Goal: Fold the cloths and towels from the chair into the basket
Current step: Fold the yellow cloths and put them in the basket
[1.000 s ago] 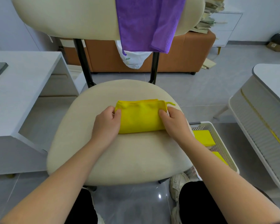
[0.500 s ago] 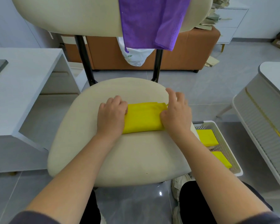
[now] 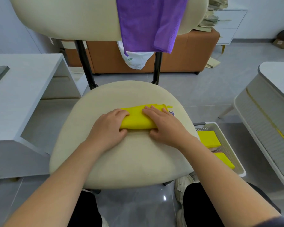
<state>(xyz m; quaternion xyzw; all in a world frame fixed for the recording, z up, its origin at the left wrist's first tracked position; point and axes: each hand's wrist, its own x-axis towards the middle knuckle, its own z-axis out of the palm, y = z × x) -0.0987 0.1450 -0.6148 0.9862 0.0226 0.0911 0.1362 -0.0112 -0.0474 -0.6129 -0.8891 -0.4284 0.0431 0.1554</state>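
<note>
While the folded bright yellow cloth is lying across the cream padded chair seat, both hands are working on it. The left hand is curling its fingers over the cloth's left end, thumb tucked at the near fold, so it is gripping. The right hand is laying its fingers flat over the top of the right end while the thumb is hooking the near edge, pinching the bundle.

The cloth is sitting on the rear half of the seat, toward the right. Its far edge is stopping short of the seat's back rim, and its right end is coming close to the right rim, a small tag poking out there. A broad stretch of bare cushion is showing between the cloth and the seat's front rim.

On the floor, a white perforated plastic basket is sitting just beside the seat's front right rim, partly tucked under it.

Counting up: one yellow cloth on the seat, two folded yellow cloths in the basket, and one purple towel hanging over the backrest above the seat.
</note>
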